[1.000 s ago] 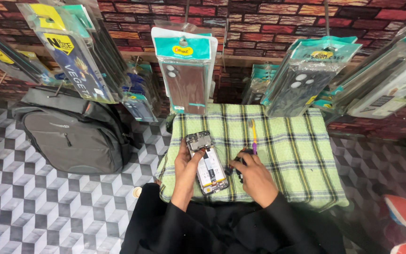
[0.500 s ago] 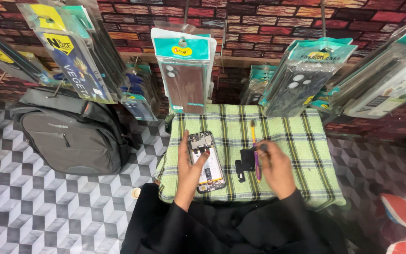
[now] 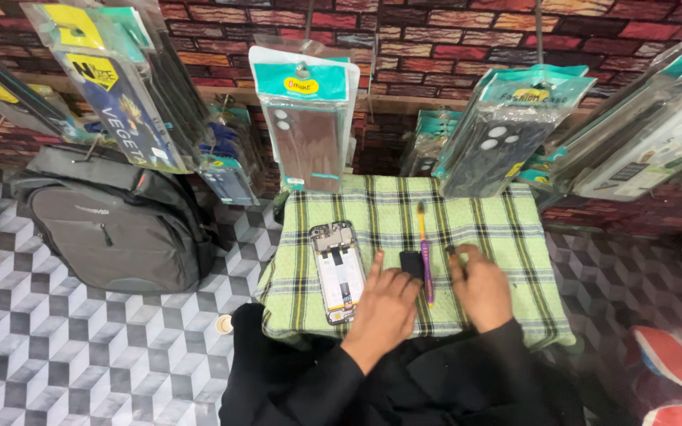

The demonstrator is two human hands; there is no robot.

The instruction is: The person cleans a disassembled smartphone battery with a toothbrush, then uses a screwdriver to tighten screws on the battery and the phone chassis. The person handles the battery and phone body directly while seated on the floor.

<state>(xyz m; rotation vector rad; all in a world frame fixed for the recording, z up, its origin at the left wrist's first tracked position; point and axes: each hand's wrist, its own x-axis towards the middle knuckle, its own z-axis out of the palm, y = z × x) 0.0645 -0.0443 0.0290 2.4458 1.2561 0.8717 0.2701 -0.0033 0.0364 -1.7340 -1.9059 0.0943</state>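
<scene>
Opened phone (image 3: 335, 270) flat on cloth; small black part (image 3: 412, 264) beside purple-yellow tool (image 3: 425, 251).

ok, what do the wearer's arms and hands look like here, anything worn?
Both arms are in long black sleeves reaching the wrists. The left hand and right hand are bare: no gloves, and no rings or watch that I can make out. Fingers uncovered.

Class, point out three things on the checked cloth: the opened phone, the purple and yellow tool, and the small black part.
opened phone (image 3: 335, 272), head view, middle of its exposed inside.
purple and yellow tool (image 3: 425, 256), head view, mid-handle.
small black part (image 3: 412, 263), head view, its top face.
</scene>
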